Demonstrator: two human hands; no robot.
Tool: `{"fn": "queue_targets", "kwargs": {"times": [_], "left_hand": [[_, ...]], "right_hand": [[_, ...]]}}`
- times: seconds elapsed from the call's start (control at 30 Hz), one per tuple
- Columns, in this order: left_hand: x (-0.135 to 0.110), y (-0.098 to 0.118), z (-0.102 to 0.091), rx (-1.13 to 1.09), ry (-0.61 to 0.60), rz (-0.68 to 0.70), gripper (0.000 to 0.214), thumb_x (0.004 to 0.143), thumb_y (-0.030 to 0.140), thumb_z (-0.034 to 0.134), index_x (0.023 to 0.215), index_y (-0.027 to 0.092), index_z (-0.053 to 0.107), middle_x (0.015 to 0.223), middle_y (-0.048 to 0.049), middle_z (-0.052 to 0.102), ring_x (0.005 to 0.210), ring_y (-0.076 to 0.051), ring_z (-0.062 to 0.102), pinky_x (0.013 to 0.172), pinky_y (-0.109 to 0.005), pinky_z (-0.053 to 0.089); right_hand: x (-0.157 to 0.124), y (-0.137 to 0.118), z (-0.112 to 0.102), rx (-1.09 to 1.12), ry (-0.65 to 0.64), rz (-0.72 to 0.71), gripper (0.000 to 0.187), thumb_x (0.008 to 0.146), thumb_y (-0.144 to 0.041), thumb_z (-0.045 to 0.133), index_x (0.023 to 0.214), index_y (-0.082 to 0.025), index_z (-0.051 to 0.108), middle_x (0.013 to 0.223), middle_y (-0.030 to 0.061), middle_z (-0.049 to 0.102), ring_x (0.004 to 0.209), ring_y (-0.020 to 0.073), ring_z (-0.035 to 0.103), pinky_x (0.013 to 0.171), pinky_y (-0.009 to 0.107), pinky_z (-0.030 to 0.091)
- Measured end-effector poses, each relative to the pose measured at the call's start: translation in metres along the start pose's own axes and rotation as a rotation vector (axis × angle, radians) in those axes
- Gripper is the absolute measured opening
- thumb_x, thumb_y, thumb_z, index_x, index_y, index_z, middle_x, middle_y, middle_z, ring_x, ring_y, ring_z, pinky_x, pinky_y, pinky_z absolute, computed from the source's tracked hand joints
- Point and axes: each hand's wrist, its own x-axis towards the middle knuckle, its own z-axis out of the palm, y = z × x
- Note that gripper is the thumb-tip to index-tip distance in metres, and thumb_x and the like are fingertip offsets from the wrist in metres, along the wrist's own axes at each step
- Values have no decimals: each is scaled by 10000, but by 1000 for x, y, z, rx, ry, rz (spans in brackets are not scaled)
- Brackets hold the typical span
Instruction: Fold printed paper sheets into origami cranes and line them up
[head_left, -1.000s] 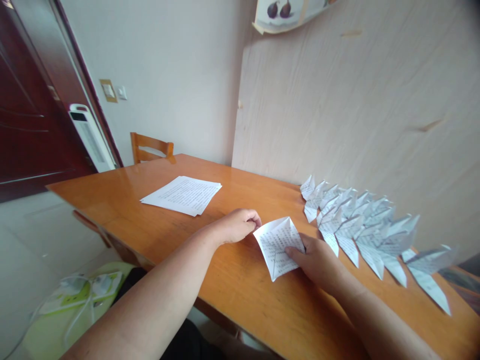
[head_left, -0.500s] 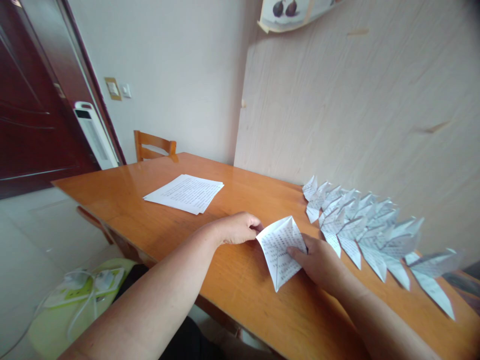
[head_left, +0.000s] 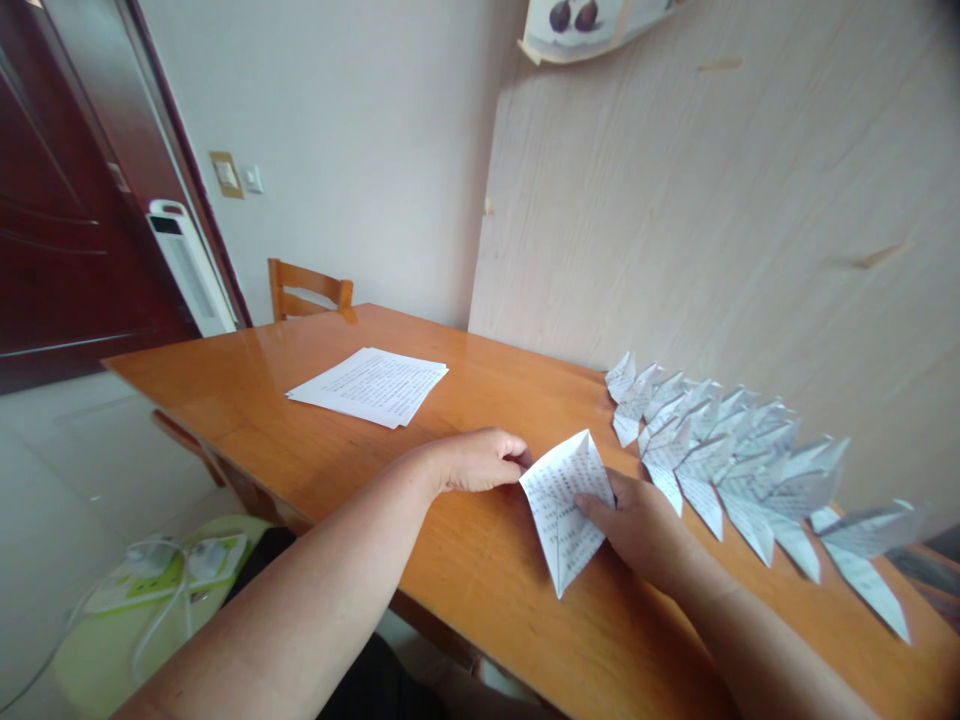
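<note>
A folded sheet of printed paper (head_left: pixel 568 505), diamond-shaped with creases meeting near its lower point, is held up over the table in front of me. My right hand (head_left: pixel 634 515) pinches its right side, thumb on the printed face and fingers hidden behind. At the left corner, my left hand (head_left: pixel 487 462) has its fingers curled closed against the edge, the fingertips partly hidden by the paper. Several folded paper pieces (head_left: pixel 720 450) with upright pointed tips stand in rows to the right, and one folded piece (head_left: pixel 866 565) sits nearer me.
A stack of printed sheets (head_left: pixel 367 388) lies farther back on the wooden table (head_left: pixel 480 370). Behind stands a wooden chair (head_left: pixel 309 285). A panel (head_left: pixel 675 200) rises along the far right side. On the lower left, a stool (head_left: pixel 97 655) bears a power strip (head_left: pixel 157 580) with cables.
The folded paper has shifted slightly right, and its lower point has dropped a little. My left hand has moved slightly right with it; my right hand keeps its grip.
</note>
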Motion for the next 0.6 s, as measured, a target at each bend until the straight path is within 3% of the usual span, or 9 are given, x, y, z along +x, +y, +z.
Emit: {"fn": "queue_targets", "kwargs": {"times": [0.6], "left_hand": [[-2, 3, -3, 30, -75, 19, 227, 797, 152, 548, 971, 184, 691, 1044, -29, 733, 970, -190, 646, 831, -276, 466]], "right_hand": [[0, 1, 1, -16, 2, 0, 140, 860, -332, 561, 878, -216, 638, 838, 57, 731, 781, 246, 671, 633, 291, 399]]}}
